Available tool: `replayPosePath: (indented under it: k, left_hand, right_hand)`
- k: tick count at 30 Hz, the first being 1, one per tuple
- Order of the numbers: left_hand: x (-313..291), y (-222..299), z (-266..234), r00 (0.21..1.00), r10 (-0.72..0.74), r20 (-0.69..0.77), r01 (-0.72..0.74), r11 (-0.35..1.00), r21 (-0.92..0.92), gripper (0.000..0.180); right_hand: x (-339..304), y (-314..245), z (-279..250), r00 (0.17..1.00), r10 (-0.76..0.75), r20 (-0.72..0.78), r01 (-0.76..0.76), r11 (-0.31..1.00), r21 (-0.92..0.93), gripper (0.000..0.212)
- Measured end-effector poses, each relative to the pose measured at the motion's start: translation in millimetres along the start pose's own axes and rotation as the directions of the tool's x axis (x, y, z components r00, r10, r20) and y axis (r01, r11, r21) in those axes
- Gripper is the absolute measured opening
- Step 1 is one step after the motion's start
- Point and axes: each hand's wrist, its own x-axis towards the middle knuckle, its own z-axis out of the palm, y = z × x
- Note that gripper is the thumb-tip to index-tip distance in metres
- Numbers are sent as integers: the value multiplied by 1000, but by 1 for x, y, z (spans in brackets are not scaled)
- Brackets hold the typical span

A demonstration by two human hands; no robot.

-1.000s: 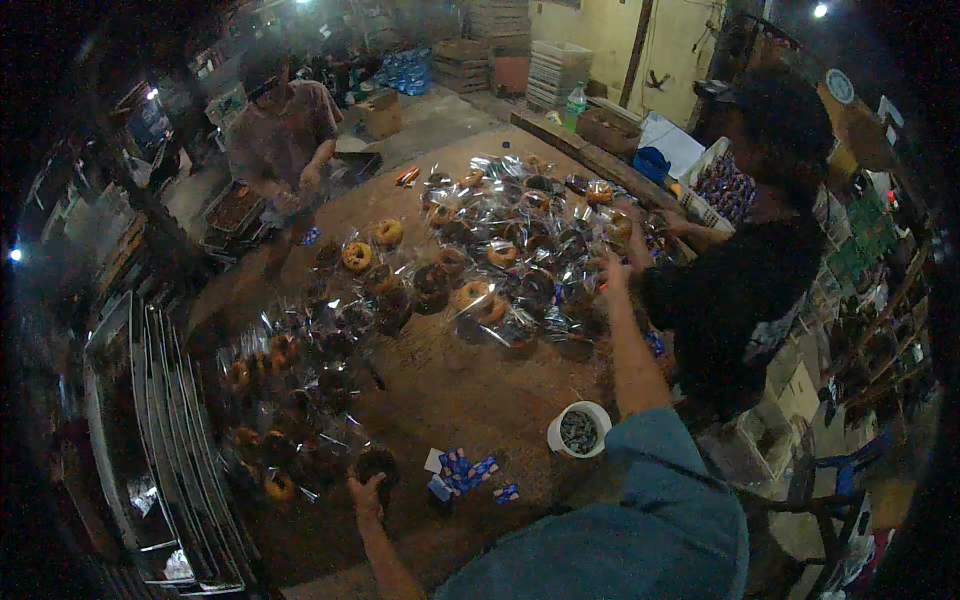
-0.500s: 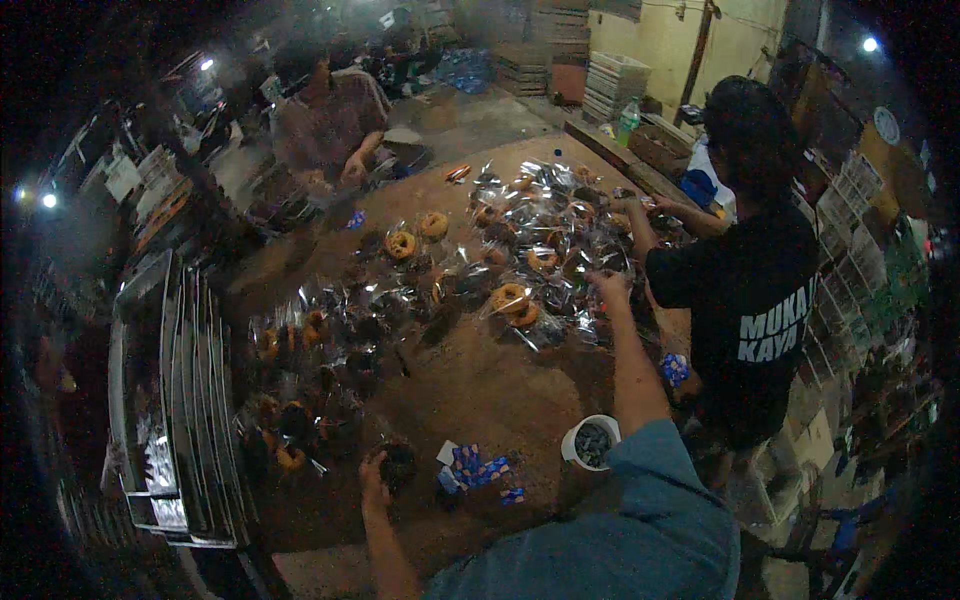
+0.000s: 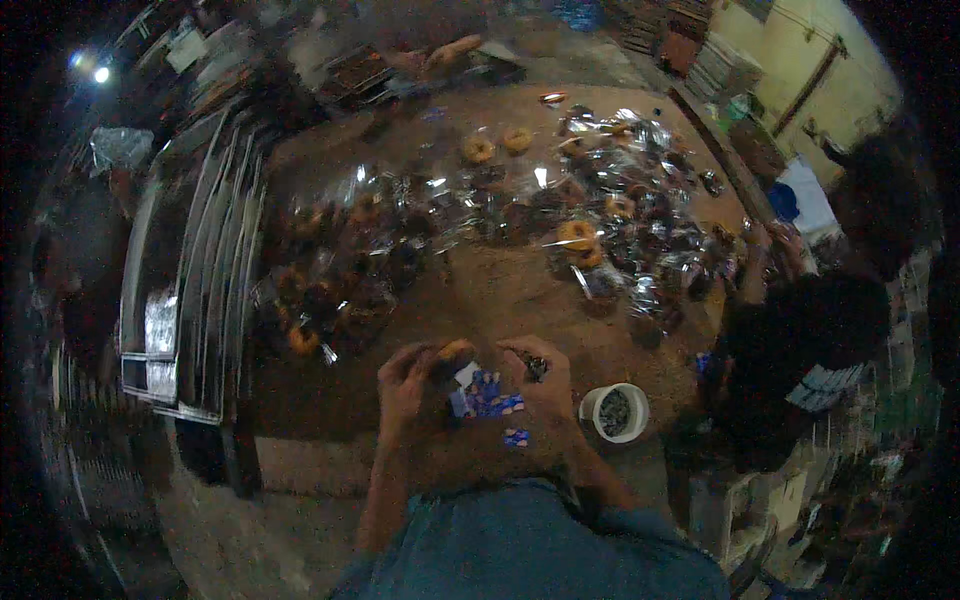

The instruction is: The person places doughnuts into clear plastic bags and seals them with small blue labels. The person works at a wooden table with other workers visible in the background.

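1. A stack of metal trays (image 3: 185, 290) is seen at the left edge of the brown table (image 3: 480, 300)
2. Doughnuts wrapped in clear film (image 3: 340, 270) are spread over the left half of the table, well apart from the hands
3. The left hand (image 3: 405, 380) is curled around a small orange-brown doughnut (image 3: 452, 350), which is held at the fingertips just above the near edge of the table
4. Small blue and white packets (image 3: 485, 395) are lying on the table between the two hands, just below them
5. The right hand (image 3: 540, 375) is closed narrowly on a small dark piece (image 3: 534, 367); what it is cannot be told
6. A white cup with dark contents (image 3: 614, 412) is standing just beside the right hand, to its right
7. More wrapped doughnuts (image 3: 620, 220) are heaped across the far right of the table
8. A person in dark clothing (image 3: 800, 340) is seen at the right edge, with hands at that heap
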Motion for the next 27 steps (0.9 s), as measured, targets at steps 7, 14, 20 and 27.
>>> replayPosePath:
  k: [7,14,20,27]
  left_hand:
    - [-27,28,26,963,-120,241,130,991,-22,19]
    - [-33,31,15,967,55,250,-65,997,32,20]
    - [-39,19,33,929,328,174,-371,824,429,7]
    - [-45,12,36,986,18,166,-78,929,362,16]
  right_hand:
    - [-25,-29,17,965,-120,234,191,932,-309,28]
    - [-49,11,27,832,478,281,-553,677,487,31]
    - [-58,12,36,801,573,174,-546,579,605,47]
    - [-55,46,35,887,403,225,-458,828,323,31]
